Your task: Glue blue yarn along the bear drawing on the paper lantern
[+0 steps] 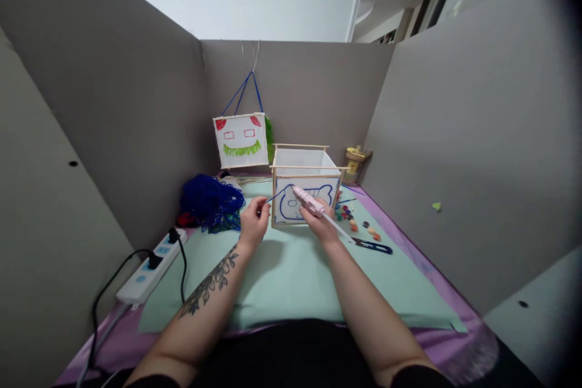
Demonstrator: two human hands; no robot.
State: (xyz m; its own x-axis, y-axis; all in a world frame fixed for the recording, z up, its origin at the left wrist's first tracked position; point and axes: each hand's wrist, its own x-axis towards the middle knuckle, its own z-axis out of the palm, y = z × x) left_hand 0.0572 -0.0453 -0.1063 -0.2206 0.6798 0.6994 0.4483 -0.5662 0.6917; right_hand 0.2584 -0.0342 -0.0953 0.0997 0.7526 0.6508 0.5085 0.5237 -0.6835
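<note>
A paper-and-stick lantern box point(305, 185) with a blue cat face drawn on its front stands on the mint green mat point(291, 279). My left hand point(253, 221) pinches a blue string point(278, 194) that runs to the box's upper left front corner. My right hand point(321, 221) grips a pink glue gun point(309, 201), its tip pointing up-left at the box front and its white cord trailing down to the right.
A finished lantern point(240, 140) with a red and green face hangs on blue string at the back wall. Blue yarn point(210, 201) lies at left, beside a white power strip point(150, 270). Coloured beads point(348, 215), a dark blue tool point(373, 246) and a yellow bottle point(353, 163) sit at right. Grey partition walls surround the desk.
</note>
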